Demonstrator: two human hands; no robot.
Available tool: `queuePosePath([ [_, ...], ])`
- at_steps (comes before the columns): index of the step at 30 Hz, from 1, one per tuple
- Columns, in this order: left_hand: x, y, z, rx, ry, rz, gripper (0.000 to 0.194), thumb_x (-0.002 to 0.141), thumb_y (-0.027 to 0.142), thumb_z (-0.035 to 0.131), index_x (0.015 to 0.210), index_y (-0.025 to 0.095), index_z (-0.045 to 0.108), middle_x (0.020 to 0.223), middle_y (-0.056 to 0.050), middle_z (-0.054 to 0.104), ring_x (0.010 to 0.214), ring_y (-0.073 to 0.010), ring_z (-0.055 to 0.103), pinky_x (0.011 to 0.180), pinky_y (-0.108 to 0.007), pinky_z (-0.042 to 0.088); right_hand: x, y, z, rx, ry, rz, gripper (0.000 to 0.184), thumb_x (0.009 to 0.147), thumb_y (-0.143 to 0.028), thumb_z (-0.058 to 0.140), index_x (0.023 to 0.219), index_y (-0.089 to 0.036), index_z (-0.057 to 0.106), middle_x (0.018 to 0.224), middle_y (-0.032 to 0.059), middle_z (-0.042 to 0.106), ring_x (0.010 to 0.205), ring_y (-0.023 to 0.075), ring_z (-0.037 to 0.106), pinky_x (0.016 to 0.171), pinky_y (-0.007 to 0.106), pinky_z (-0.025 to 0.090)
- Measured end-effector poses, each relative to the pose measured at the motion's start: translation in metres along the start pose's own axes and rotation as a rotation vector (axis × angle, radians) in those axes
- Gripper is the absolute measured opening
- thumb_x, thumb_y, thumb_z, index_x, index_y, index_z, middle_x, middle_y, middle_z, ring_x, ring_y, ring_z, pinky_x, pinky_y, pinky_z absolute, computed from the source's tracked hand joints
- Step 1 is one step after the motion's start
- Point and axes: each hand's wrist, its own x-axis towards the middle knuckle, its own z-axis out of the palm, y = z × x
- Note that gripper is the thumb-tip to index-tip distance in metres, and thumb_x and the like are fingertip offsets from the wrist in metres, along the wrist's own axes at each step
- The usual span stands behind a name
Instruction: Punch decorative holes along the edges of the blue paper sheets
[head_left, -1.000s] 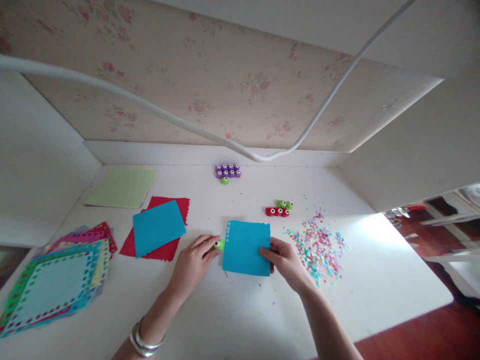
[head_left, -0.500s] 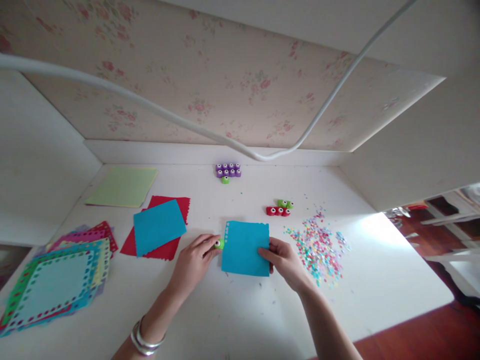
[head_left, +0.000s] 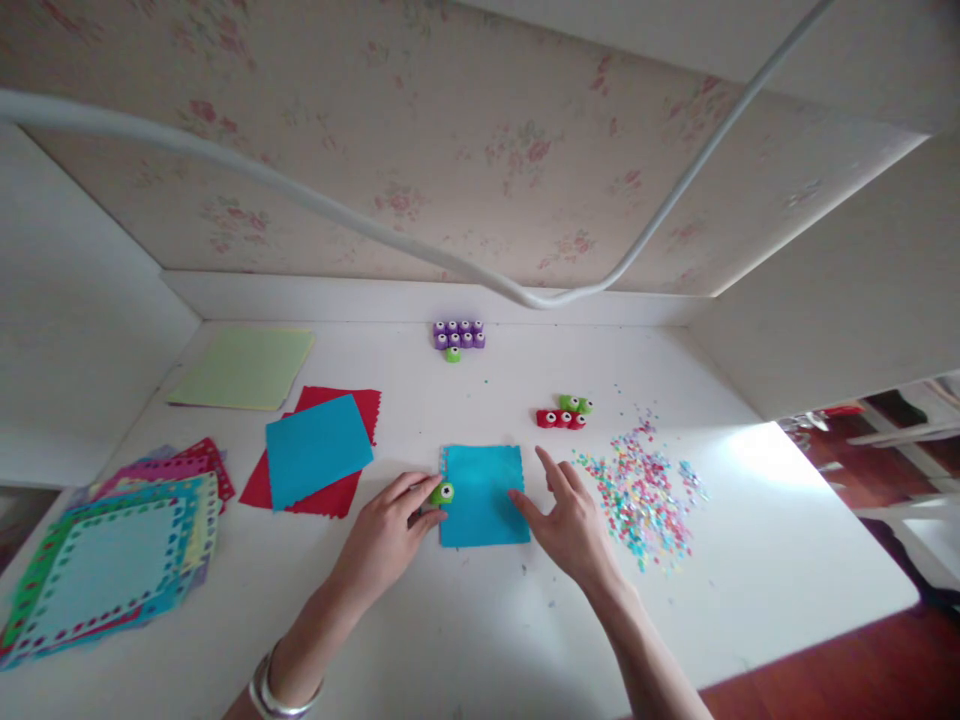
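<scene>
A blue sheet of paper [head_left: 486,500] lies in front of me, with small punched holes along the upper part of its left edge. My left hand [head_left: 390,525] is closed on a small green craft punch [head_left: 444,493] with a white button, set at the sheet's left edge. My right hand [head_left: 574,520] is open, fingers apart, over the sheet's right edge. Its thumb reaches onto the paper; whether it touches cannot be told.
Purple punches [head_left: 460,335] stand in rows at the back; red punches [head_left: 561,419] and green ones sit right of centre. Paper confetti [head_left: 649,495] is spread at right. Left lie punched sheets [head_left: 112,570], blue paper [head_left: 319,450] on red, and pale green paper [head_left: 240,368]. A white cable [head_left: 337,220] hangs across.
The green punch now overlaps the blue sheet's left edge, and the sheet sits slightly further left. My right hand has let go of the sheet and spread its fingers.
</scene>
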Motion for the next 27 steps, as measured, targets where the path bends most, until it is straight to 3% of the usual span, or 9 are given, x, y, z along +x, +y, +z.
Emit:
queuePosePath([
  [2,-0.002,0.000,-0.001,-0.006,-0.005,0.005,0.031,0.095,0.036,0.057,0.123,0.028,0.065,0.114,-0.007,0.070,0.101,-0.0213,0.069,0.085,-0.032,0.059,-0.002,0.000,0.006,-0.062,0.045,-0.128,0.059,0.090,-0.047,0.059,0.144,-0.025,0.048,0.112,0.0132,0.063,0.099,0.0297,0.061,0.084,0.046,0.053],
  [4,-0.003,0.000,-0.002,-0.006,-0.007,0.005,0.028,0.096,0.034,0.055,0.121,0.026,0.066,0.112,-0.007,0.071,0.101,-0.0207,0.069,0.086,-0.031,0.059,-0.003,-0.003,0.013,-0.082,0.004,-0.273,0.052,0.092,-0.043,0.057,0.142,-0.028,0.050,0.127,0.0136,0.060,0.116,0.0317,0.056,0.096,0.049,0.048],
  [8,-0.005,-0.002,-0.002,0.006,-0.013,0.002,0.029,0.096,0.030,0.055,0.122,0.025,0.065,0.114,-0.007,0.071,0.103,-0.0209,0.068,0.090,-0.032,0.058,-0.004,-0.009,0.027,-0.165,-0.081,-0.433,0.043,0.095,-0.039,0.055,0.137,-0.029,0.056,0.143,0.0090,0.054,0.132,0.0316,0.047,0.113,0.057,0.028],
  [11,-0.006,-0.003,-0.002,-0.001,-0.023,-0.011,0.028,0.095,0.029,0.057,0.122,0.025,0.066,0.115,-0.007,0.071,0.103,-0.0207,0.068,0.090,-0.032,0.058,-0.004,-0.010,0.031,-0.187,-0.082,-0.435,0.042,0.095,-0.039,0.054,0.136,-0.028,0.057,0.145,0.0082,0.053,0.134,0.0304,0.046,0.115,0.056,0.023],
  [27,-0.004,-0.001,-0.008,-0.023,-0.075,-0.019,0.027,0.095,0.030,0.058,0.120,0.024,0.066,0.113,-0.008,0.071,0.102,-0.0201,0.068,0.089,-0.032,0.059,-0.002,-0.005,0.031,-0.188,-0.070,-0.447,0.042,0.093,-0.039,0.058,0.132,-0.025,0.059,0.144,0.0079,0.054,0.133,0.0298,0.047,0.115,0.055,0.024],
])
